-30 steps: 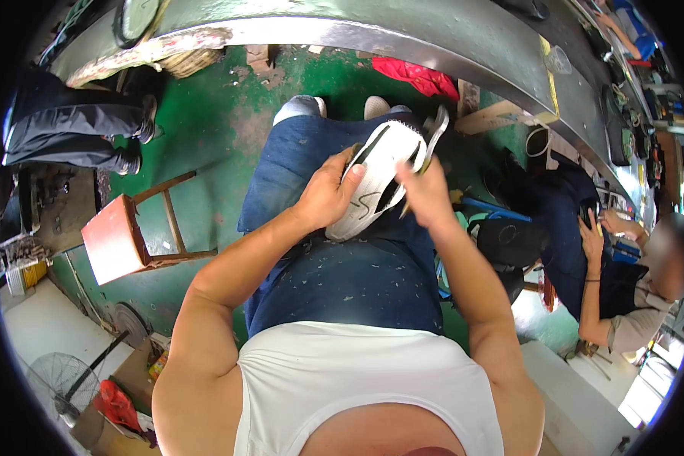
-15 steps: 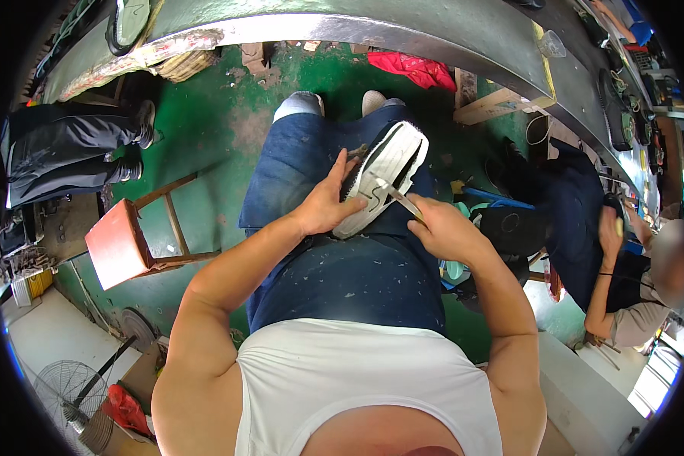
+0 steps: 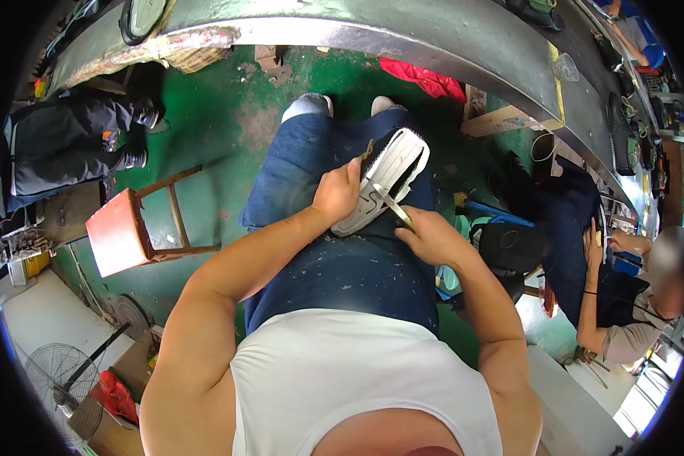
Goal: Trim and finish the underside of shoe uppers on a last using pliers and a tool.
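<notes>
A white shoe sole with a dark slot and dark edging lies slanted across my lap, on the dark blue apron. My right hand is closed round the handle of a knife. Its flat metal blade slants over the sole, with the tip toward my left hand. Along the sole's left edge, my left hand is closed, thumb up. A narrow brownish piece sticks up from its fingers; its kind does not show.
A metal-edged workbench curves across the far side, with shoe parts on it. An orange-red stool stands at left, near a standing person's legs. At right sits a co-worker, beside a black seat. Red cloth lies under the bench.
My left hand has gone from spread fingers against the sole to a closed grip, with the brownish piece now upright. The knife stays over the sole. The whole view has shifted slightly.
</notes>
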A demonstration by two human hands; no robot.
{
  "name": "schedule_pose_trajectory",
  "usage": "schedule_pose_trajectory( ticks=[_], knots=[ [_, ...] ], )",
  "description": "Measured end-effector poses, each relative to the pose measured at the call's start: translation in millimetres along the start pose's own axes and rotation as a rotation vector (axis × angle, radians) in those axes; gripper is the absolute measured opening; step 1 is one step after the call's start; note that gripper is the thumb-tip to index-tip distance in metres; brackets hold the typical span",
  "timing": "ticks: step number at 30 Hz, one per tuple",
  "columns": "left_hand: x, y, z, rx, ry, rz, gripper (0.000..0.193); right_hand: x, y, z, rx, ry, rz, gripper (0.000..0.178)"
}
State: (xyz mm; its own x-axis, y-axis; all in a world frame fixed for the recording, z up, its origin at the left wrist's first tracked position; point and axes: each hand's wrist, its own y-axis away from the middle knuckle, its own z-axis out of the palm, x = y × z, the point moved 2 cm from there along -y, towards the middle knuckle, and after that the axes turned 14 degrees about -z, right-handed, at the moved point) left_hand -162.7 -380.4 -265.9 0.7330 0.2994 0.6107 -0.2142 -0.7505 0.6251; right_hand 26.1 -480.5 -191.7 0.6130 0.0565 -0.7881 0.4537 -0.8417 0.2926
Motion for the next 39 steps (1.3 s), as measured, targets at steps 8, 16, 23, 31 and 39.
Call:
schedule_pose_trajectory(
  ticks=[8,16,23,31,39],
  knots=[
    [4.1,4.6,-5.0,0.130,-0.113,0.557,0.051,36.9,12.3,2.2,0.193,0.345,0.193,0.026],
    [28.2,9.7,-14.6,-0.141,-0.562,0.425,0.059,8.2,-1.7,-34.9,0.525,-0.118,-0.004,0.032],
    [8.2,21.1,-4.9,-0.272,-0.448,0.409,0.061,41.6,-11.3,-24.6,0.253,0.249,0.100,0.037],
    [-16.8,18.0,-3.1,-0.191,0.152,0.118,0.073,34.0,-7.2,14.6,0.172,0.180,0.050,0.041],
    [30.5,41.9,-69.4,-0.198,-0.400,0.355,0.091,59.0,49.8,59.2,0.666,-0.485,0.153,0.038]
  ],
)
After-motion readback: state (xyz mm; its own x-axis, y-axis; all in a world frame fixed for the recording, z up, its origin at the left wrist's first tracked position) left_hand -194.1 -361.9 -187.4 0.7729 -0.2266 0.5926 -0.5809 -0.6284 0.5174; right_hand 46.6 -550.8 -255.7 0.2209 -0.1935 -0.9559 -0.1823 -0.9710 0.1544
